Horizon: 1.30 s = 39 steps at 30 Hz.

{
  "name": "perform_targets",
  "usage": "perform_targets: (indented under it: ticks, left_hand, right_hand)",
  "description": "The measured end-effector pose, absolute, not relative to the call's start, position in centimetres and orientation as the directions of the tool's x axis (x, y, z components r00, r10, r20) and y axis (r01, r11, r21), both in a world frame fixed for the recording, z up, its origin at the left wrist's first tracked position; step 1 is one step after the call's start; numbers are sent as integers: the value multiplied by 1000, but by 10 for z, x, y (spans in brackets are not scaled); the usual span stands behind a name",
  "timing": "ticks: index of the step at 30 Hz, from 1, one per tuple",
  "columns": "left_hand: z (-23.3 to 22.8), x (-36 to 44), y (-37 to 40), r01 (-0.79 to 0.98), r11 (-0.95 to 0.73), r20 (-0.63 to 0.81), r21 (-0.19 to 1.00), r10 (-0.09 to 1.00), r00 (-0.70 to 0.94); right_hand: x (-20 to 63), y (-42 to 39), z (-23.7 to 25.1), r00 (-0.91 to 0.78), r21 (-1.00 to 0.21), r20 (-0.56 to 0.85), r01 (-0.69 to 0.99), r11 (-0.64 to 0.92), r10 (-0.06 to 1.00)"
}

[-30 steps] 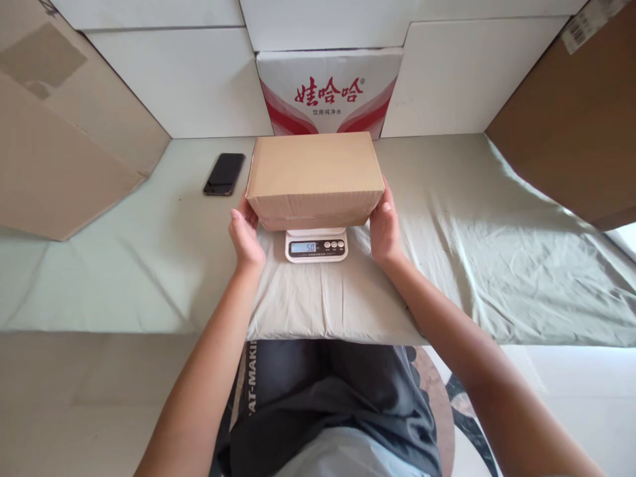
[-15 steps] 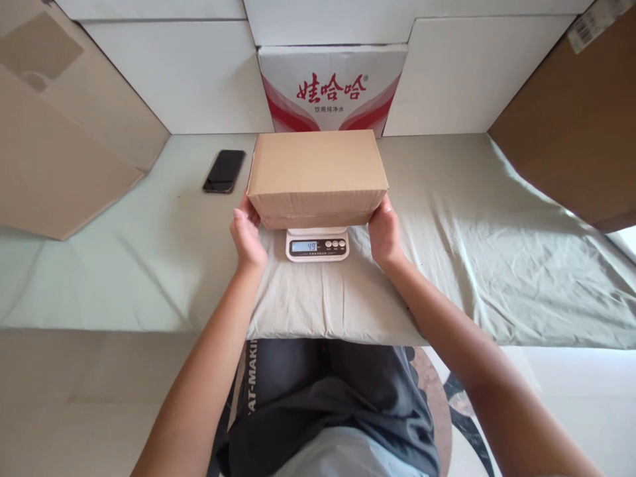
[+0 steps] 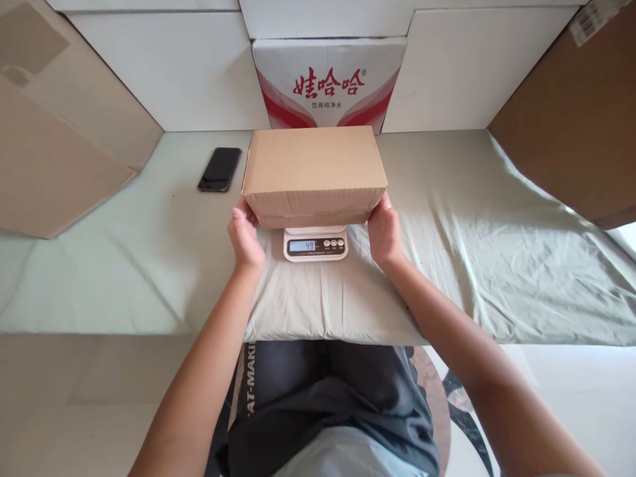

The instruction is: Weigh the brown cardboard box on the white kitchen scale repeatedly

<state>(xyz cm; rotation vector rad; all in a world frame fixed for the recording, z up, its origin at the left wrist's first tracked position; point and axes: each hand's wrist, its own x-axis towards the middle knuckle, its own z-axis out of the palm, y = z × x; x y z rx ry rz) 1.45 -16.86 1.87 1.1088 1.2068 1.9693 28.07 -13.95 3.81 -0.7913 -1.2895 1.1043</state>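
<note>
A closed brown cardboard box [image 3: 316,162] sits level over a small white digital kitchen scale [image 3: 315,256], whose lit display reads 49. The box covers the scale's weighing platform, so I cannot tell how firmly it rests there. At the lower left corner of the box is my left hand [image 3: 246,238], its thumb up along the side and its fingers mostly hidden underneath. My right hand [image 3: 384,232] grips the opposite lower corner in the same way. The scale's front panel and buttons show between my two wrists.
A black phone [image 3: 220,169] lies on the pale green cloth [image 3: 447,265] left of the box. Behind stands a white and red printed carton [image 3: 330,83] among white panels. Large brown cartons flank the left [image 3: 74,146] and right [image 3: 571,126].
The view has shifted slightly. Both hands stay at the box's lower corners, and the display reads 49 in both frames.
</note>
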Motion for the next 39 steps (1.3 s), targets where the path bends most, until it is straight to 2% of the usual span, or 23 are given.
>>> perform_targets:
  ticks: [6, 13, 19, 23, 31, 35, 39]
  left_hand:
    - [20, 16, -170, -59, -416, 330, 908, 793, -513]
    - [19, 18, -173, -73, -408, 318, 910, 800, -509]
    - [21, 22, -172, -104, -440, 325, 892, 785, -527]
    - [23, 23, -174, -112, -456, 334, 883, 777, -533]
    - [36, 29, -183, -139, -494, 393, 859, 807, -442]
    - [63, 29, -188, -126, -527, 448, 840, 806, -387]
    - [90, 15, -168, -97, -493, 447, 864, 843, -300]
  right_hand:
    - [280, -138, 35, -59, -912, 364, -227, 343, 930]
    - [280, -139, 36, -54, -933, 329, -172, 316, 943]
    - [278, -139, 37, -56, -924, 341, -204, 323, 938]
    - [279, -141, 37, -101, -932, 345, -156, 328, 933]
    - [280, -152, 43, -116, -924, 366, -161, 346, 923]
    - [285, -144, 61, -81, -910, 404, -141, 391, 911]
    - [284, -116, 82, -114, -898, 439, -88, 431, 891]
